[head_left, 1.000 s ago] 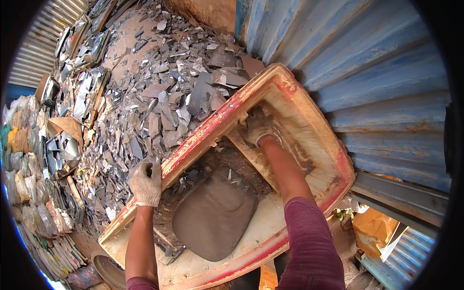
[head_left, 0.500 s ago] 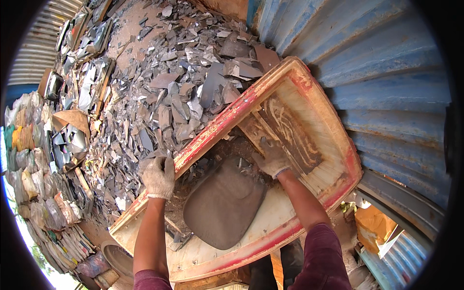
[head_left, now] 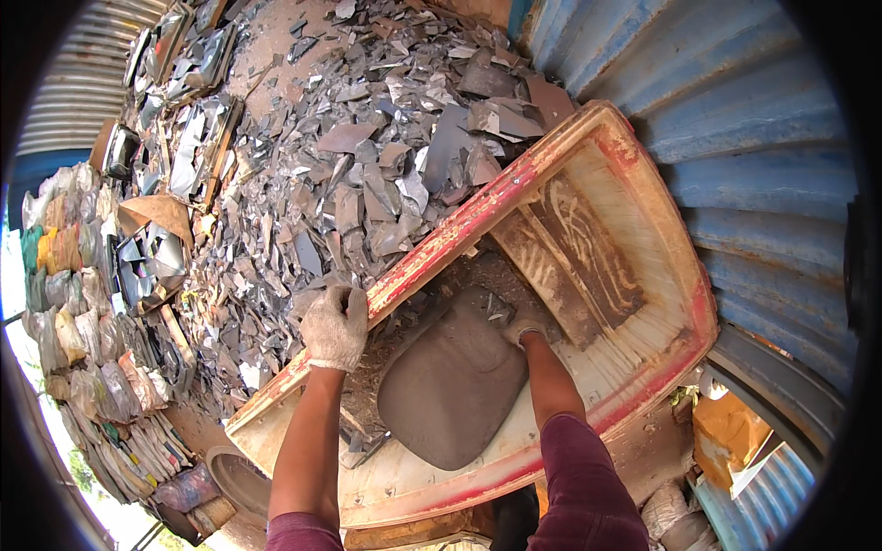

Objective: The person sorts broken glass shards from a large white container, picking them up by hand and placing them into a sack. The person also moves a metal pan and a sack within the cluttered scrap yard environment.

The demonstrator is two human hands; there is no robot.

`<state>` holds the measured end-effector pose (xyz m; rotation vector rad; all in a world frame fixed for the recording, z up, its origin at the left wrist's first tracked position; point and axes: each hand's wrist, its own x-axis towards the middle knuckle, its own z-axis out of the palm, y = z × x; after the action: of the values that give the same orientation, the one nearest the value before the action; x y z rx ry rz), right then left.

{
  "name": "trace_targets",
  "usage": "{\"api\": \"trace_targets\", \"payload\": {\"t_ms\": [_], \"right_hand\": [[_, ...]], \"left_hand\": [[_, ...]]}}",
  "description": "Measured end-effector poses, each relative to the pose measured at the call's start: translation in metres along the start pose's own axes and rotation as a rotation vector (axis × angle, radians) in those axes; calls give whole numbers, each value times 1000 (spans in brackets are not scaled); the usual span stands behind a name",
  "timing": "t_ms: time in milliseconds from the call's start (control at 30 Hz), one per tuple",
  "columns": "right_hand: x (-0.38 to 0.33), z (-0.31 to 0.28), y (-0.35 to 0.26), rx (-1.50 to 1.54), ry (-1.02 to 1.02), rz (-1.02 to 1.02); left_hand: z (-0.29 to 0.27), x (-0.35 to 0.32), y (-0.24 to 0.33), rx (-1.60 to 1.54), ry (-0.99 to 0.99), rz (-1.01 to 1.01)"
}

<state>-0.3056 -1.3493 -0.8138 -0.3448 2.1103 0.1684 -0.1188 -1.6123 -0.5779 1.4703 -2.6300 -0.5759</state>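
A: Gripping the red rim of the tub (head_left: 643, 349), left hand (head_left: 335, 326) curled tight, arm straight.
B: Right hand (head_left: 525, 326)?
A: Inside, fingers closed on the grey slab (head_left: 455, 386). One tub, one slab, two gloves.

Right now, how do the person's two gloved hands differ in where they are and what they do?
The left hand is closed over the red rim of the tub, while the right hand reaches down inside it. The left hand sits high beside the pile of grey shards; the right hand lies low at the edge of the grey pad. Both wear pale work gloves.
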Motion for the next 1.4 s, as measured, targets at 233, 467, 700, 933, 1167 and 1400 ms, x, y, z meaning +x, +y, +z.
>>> {"api": "trace_targets", "payload": {"t_ms": [233,467,700,933,1167,1400], "right_hand": [[-26,10,27,42,-513,-230],[-193,62,-47,122,-335,-767],[-226,153,-75,572,-301,-608],[-72,121,10,11,253,-134],[25,48,63,-321,72,-284],[-2,125,58,50,43,-16]], "left_hand": [[2,-1,-4,5,25,49],[5,-3,-3,-21,2,-9],[10,-3,-10,8,-6,-12],[14,-1,-10,-48,27,43],[16,-4,-13,-91,-19,-32],[15,-5,-9,-54,-5,-42]]}}
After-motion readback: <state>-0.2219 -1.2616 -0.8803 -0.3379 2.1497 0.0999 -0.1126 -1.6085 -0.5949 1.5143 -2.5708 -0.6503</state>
